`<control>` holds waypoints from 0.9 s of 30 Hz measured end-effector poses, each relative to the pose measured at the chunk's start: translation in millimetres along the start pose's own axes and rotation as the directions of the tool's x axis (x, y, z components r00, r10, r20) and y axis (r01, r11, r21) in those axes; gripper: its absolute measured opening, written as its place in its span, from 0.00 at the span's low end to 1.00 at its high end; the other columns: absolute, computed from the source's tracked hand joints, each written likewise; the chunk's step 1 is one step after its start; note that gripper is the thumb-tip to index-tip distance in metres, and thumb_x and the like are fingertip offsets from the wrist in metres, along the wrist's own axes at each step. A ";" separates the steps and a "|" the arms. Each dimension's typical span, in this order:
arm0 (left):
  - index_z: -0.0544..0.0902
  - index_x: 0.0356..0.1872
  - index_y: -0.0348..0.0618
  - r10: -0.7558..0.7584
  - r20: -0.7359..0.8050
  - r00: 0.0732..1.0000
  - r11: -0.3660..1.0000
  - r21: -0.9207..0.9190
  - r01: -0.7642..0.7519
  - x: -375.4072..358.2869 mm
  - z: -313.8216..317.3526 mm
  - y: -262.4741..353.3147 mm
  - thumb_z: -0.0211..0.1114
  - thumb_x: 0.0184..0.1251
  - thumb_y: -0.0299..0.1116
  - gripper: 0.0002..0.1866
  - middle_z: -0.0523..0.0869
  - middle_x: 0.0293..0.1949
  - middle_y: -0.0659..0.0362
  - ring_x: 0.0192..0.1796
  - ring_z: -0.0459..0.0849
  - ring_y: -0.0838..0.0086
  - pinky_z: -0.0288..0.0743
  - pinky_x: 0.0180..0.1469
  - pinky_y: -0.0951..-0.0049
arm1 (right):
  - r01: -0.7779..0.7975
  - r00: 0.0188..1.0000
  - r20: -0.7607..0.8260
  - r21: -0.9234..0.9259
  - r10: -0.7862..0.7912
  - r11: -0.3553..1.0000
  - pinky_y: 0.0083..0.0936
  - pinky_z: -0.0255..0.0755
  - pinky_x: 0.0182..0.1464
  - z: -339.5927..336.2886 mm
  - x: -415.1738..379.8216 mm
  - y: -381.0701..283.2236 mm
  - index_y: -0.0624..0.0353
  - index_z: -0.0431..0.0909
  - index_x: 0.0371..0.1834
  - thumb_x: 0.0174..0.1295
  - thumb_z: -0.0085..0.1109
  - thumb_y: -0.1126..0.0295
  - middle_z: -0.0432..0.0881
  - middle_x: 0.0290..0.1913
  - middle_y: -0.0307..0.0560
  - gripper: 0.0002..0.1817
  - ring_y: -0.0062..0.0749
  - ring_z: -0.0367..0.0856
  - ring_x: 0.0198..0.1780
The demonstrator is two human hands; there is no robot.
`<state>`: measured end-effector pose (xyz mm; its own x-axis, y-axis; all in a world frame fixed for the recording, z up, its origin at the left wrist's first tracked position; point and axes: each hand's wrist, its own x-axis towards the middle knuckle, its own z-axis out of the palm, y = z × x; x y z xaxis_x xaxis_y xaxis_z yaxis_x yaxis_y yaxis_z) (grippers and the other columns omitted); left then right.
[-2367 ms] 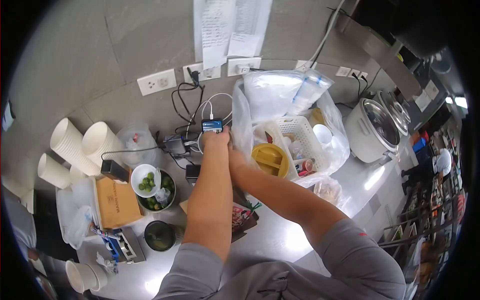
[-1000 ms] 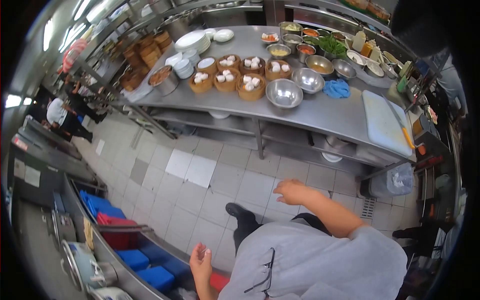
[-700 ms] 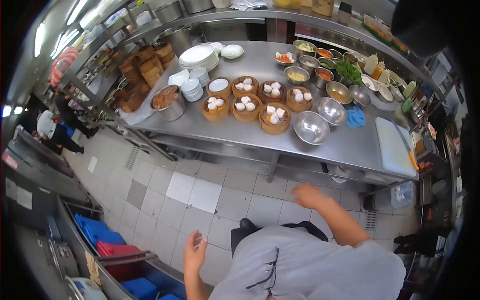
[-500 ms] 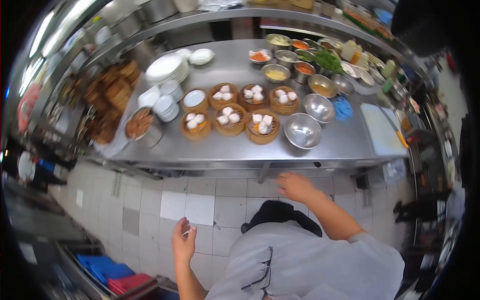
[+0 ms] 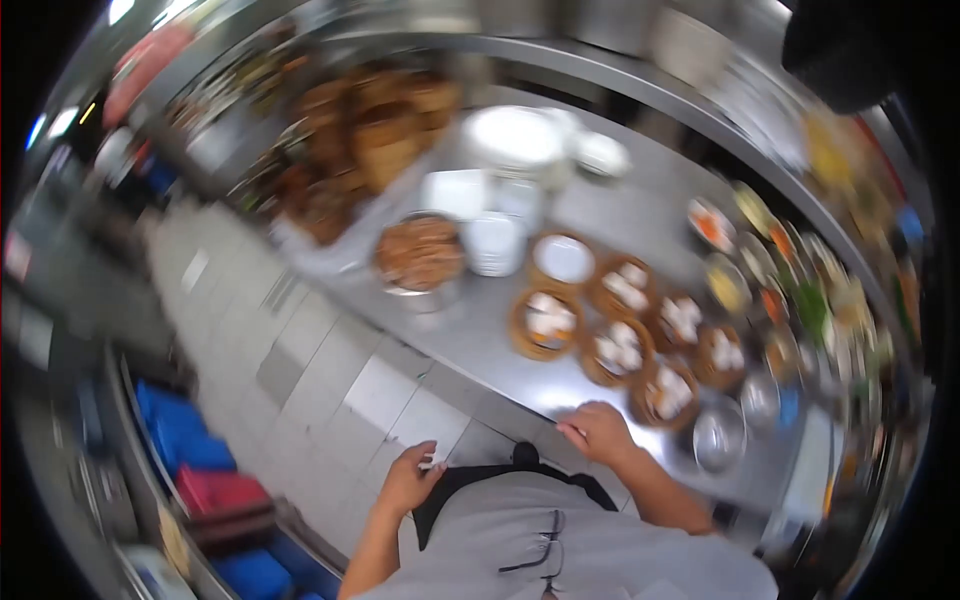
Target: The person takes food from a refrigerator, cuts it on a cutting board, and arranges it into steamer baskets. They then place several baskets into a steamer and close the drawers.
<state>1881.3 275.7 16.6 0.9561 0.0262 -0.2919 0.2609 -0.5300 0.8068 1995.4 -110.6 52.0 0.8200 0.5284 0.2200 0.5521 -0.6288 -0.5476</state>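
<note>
At lower centre, left hand (image 5: pixel 408 482) open, empty; right hand (image 5: pixel 602 436) curled, grip indeterminate; bamboo steamers (image 5: pixel 536 350), now shifted rightward in frame, remain untouched.

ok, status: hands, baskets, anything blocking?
Left hand, right hand: nothing seen held. Bamboo baskets stand on the steel table. Nothing visible between right hand and nearest basket.

Widespread motion blur (black corners)
</note>
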 end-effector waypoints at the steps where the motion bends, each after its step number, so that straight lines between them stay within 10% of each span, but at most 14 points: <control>1: 0.81 0.69 0.34 -0.071 -0.063 0.995 0.995 -0.069 0.067 4.3 -8.4 -30.7 0.75 0.74 0.38 0.28 0.89 0.60 0.43 0.58 0.91 0.58 0.86 0.58 0.61 | 0.101 0.993 0.066 0.024 -0.103 0.995 0.43 0.78 0.42 15.5 27.2 -8.0 0.53 0.89 0.35 0.67 0.71 0.60 0.84 0.30 0.46 0.09 0.48 0.85 0.36; 4: 0.81 0.69 0.35 -0.289 -0.266 0.919 0.942 -0.249 0.225 1.6 -37.8 -139.8 0.72 0.75 0.42 0.29 0.90 0.58 0.42 0.60 0.90 0.51 0.84 0.62 0.58 | 0.176 0.955 0.216 0.144 -0.205 0.974 0.42 0.79 0.45 72.7 91.7 -35.2 0.54 0.90 0.38 0.67 0.72 0.62 0.86 0.34 0.47 0.08 0.48 0.86 0.40; 7: 0.81 0.70 0.35 -0.561 -0.287 0.777 0.785 0.113 0.609 -34.4 -54.2 -277.7 0.72 0.71 0.51 0.34 0.89 0.60 0.39 0.64 0.87 0.44 0.79 0.70 0.52 | 0.116 0.893 0.398 0.251 -0.212 0.961 0.44 0.80 0.58 138.0 131.7 -50.4 0.55 0.91 0.49 0.68 0.72 0.62 0.90 0.49 0.53 0.12 0.54 0.87 0.54; 11: 0.82 0.70 0.34 -0.748 -0.147 0.647 0.655 -0.007 0.756 -110.8 -87.0 -386.3 0.73 0.68 0.55 0.39 0.86 0.65 0.37 0.70 0.83 0.44 0.76 0.74 0.54 | -0.344 0.799 0.559 0.126 0.219 0.931 0.42 0.68 0.77 234.1 121.7 -23.4 0.57 0.85 0.69 0.76 0.66 0.55 0.81 0.71 0.63 0.24 0.56 0.77 0.74; 14: 0.81 0.70 0.34 -0.832 -0.077 0.549 0.554 -0.144 0.820 -148.0 -127.6 -431.9 0.73 0.69 0.56 0.39 0.85 0.68 0.37 0.72 0.81 0.45 0.75 0.75 0.55 | -0.750 0.442 0.834 0.143 0.330 0.645 0.40 0.72 0.72 396.7 64.1 214.7 0.58 0.82 0.70 0.73 0.65 0.37 0.84 0.67 0.56 0.37 0.45 0.80 0.71; 19: 0.81 0.70 0.34 -0.824 0.011 0.567 0.565 -0.055 0.823 -135.5 -250.9 -519.5 0.73 0.69 0.56 0.39 0.85 0.68 0.37 0.73 0.81 0.46 0.74 0.76 0.56 | -0.616 0.563 0.781 0.181 0.269 0.767 0.36 0.57 0.82 381.8 257.1 -54.4 0.58 0.69 0.82 0.82 0.53 0.43 0.74 0.78 0.60 0.36 0.47 0.67 0.82; 22: 0.81 0.70 0.34 -0.780 -0.217 0.587 0.622 -0.170 0.764 -82.3 -359.9 -551.6 0.73 0.69 0.55 0.38 0.86 0.65 0.38 0.69 0.84 0.47 0.77 0.72 0.55 | -0.635 0.578 0.777 0.237 0.249 0.735 0.33 0.55 0.84 381.1 369.0 -194.5 0.58 0.66 0.85 0.85 0.50 0.46 0.73 0.80 0.58 0.36 0.44 0.65 0.84; 27: 0.81 0.70 0.33 -0.706 -0.468 0.531 0.706 -0.406 0.581 36.1 -532.5 -586.1 0.73 0.71 0.48 0.34 0.90 0.59 0.41 0.62 0.89 0.51 0.82 0.66 0.58 | -0.579 0.506 0.828 0.118 0.242 0.807 0.29 0.57 0.82 470.6 512.5 -246.6 0.60 0.65 0.85 0.86 0.50 0.49 0.74 0.80 0.50 0.34 0.33 0.67 0.81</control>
<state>1834.1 1038.6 -193.3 0.3862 0.7847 -0.4848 0.7936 -0.0149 0.6082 2208.4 583.8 -80.1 0.4234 0.5874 -0.6897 -0.0466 -0.7461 -0.6642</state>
